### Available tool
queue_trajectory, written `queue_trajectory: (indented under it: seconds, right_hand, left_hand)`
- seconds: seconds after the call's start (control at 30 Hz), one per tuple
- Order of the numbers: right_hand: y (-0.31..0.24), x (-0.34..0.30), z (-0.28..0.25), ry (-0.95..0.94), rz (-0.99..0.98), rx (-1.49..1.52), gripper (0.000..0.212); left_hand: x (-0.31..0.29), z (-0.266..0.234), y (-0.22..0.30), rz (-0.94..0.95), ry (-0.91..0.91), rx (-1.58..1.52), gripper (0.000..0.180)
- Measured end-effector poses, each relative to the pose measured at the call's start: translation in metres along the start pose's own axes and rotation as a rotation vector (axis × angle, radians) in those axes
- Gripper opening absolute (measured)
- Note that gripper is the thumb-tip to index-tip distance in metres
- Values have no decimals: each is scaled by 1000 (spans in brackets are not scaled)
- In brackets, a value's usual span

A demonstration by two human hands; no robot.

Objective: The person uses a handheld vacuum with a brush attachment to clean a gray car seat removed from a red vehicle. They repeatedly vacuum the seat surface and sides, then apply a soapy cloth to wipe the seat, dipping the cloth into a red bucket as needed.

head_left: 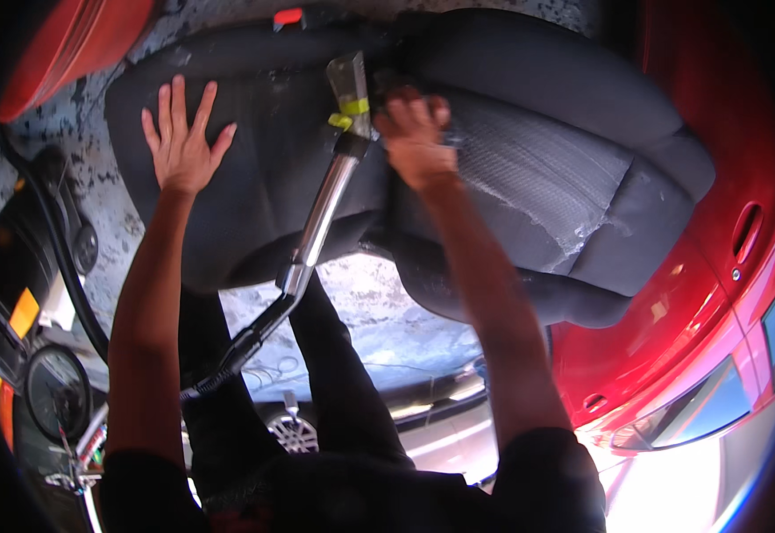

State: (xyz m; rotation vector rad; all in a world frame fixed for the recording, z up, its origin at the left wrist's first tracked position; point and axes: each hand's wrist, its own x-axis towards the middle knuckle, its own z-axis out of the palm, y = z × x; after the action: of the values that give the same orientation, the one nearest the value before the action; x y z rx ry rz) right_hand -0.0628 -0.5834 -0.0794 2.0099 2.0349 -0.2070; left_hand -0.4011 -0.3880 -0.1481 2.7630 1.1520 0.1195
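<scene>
A dark grey car seat [267,169] lies in front of me, its cushion on the left and its backrest on the right. My left hand [179,151] rests flat on the cushion with fingers spread. My right hand [417,138] is at the backrest's inner end, fingers curled and somewhat blurred; whatever they hold is hidden. Beside it, whitish wet foam [539,169] covers the backrest's middle panel. Between my hands a metal vacuum wand [325,209] leans on the seat. Its clear flat nozzle [348,84] has yellow-green tape around it and points away from me.
A red car [707,266] stands close on the right. At the left are a black wheeled machine [23,258] with a dark hose [50,213], and an orange-red bucket [76,53] farther off. A red seat-belt buckle [289,17] shows at the seat's far edge.
</scene>
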Motion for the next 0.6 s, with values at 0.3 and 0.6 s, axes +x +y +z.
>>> queue_trajectory:
  seconds: [0.3, 0.6]
  right_hand:
    - [72, -95, -81, -54, -175, 94, 50]
    - [-25, -22, 17, -154, -227, -277, 31]
  left_hand:
    - [-1, 10, -1, -19, -1, -79, 82]
    - [21, -24, 11, 52, 39, 25, 66]
